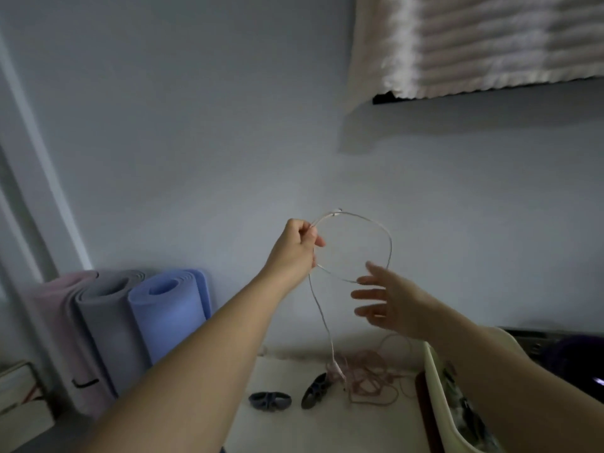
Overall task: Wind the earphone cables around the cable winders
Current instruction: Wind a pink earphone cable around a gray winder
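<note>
A plain pale wall (196, 125) fills most of the view in dim light, with a ribbed white blind (490, 44) at the upper right casting a shadow beneath it. A white door frame (39, 158) runs down the left, and beside it stand three rolled mats, upright against the wall: a pink mat (55, 308), a grey mat (104, 322) and a blue mat (170, 308). A pale bench (277, 429) lies along the bottom.

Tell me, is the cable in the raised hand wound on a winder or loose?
Loose: the left hand pinches the cable as an open loop in the air; both winders lie below on the table.
</note>
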### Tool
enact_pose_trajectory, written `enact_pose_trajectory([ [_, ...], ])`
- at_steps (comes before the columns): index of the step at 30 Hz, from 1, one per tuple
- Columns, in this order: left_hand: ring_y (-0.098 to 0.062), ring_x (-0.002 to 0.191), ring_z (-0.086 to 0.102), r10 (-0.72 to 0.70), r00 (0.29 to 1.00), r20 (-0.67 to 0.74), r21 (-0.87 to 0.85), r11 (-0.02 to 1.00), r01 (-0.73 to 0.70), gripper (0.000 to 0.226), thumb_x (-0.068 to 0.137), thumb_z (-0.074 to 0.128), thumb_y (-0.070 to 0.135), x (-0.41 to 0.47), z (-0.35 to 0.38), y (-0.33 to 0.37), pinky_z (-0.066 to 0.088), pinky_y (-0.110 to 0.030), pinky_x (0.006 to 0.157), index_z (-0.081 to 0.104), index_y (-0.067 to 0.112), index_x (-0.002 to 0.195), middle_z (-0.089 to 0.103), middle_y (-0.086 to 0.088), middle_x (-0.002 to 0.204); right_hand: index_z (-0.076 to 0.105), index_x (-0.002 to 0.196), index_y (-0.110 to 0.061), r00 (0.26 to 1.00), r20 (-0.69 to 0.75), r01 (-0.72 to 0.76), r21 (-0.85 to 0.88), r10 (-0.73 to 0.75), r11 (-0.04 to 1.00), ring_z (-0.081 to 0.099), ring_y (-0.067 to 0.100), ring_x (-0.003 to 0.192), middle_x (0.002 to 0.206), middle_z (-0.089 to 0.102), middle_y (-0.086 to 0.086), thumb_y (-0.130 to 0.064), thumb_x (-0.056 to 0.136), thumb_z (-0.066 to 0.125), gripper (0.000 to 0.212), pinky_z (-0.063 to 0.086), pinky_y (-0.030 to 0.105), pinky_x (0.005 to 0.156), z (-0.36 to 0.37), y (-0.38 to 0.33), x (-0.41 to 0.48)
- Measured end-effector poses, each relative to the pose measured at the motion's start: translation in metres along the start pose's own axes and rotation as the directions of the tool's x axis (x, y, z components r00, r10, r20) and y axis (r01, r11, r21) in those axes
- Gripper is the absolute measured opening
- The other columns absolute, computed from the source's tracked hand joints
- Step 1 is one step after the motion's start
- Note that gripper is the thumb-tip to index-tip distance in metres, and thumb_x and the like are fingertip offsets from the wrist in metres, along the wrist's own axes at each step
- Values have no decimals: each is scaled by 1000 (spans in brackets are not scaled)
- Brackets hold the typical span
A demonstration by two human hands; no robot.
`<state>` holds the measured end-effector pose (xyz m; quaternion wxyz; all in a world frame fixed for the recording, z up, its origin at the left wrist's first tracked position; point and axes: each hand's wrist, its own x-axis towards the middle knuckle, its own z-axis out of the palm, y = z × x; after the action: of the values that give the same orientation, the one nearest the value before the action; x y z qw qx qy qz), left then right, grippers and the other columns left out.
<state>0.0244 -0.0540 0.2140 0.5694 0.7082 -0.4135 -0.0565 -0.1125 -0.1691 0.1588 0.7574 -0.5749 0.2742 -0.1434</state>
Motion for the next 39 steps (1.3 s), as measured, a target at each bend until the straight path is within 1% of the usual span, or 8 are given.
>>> enact_pose_trajectory([
  [5,-9,66,50,66,997,27,-162,985,-61,12,105,35,19,12,8,42,55,-31,73,43,16,96,58,5,86,54,112,-15,980,197,77,-349,-7,934,63,20,79,105,63,7,-9,87,65,28,52,30,70,21,41,9],
  [8,-7,61,51,116,991,-68,-207,970,-128,14,105,35,17,20,-2,53,50,-23,62,42,17,93,59,5,82,63,87,-16,985,137,172,-701,-106,692,62,5,59,78,65,1,-12,89,63,4,52,23,65,22,53,20],
  [10,-1,55,50,163,971,-177,-171,966,-194,19,104,34,17,27,-16,53,43,-21,59,41,23,88,60,6,78,62,71,-15,989,52,126,-775,-137,619,55,1,45,66,63,0,-11,90,59,19,49,21,56,13,56,31],
  [17,-11,66,50,178,905,-386,-53,975,-214,15,103,37,19,38,-70,28,43,-37,75,42,24,90,56,5,73,61,72,-1,973,-225,-55,-475,-60,878,60,22,50,65,60,13,-31,100,43,45,48,24,47,-3,24,37],
  [21,-10,65,49,189,886,-423,59,982,-181,11,102,39,19,30,-84,11,42,-35,75,43,18,92,53,6,71,59,75,1,962,-222,103,-245,-159,964,58,25,60,69,58,14,-36,100,42,47,51,31,57,5,-6,33],
  [24,-11,62,47,157,872,-463,74,988,-138,8,102,40,19,26,-94,-2,37,-29,68,44,13,97,52,5,71,62,77,-7,735,-403,432,-341,-545,835,59,24,65,70,59,9,-21,95,54,24,52,40,70,14,-37,32],
  [28,-17,62,46,45,882,-470,18,999,-42,7,100,43,20,25,-104,-25,36,-32,68,47,14,98,53,2,73,66,99,-12,447,-299,534,-667,-843,520,55,14,87,95,60,1,-7,92,53,16,36,16,72,32,-70,15],
  [39,-14,63,49,-72,946,-316,-94,995,44,15,101,43,15,13,-97,-42,49,-33,69,51,24,111,53,0,75,67,97,-12,337,-152,639,-688,-929,344,57,10,88,98,62,-1,3,90,53,21,40,-1,70,44,-102,4],
])
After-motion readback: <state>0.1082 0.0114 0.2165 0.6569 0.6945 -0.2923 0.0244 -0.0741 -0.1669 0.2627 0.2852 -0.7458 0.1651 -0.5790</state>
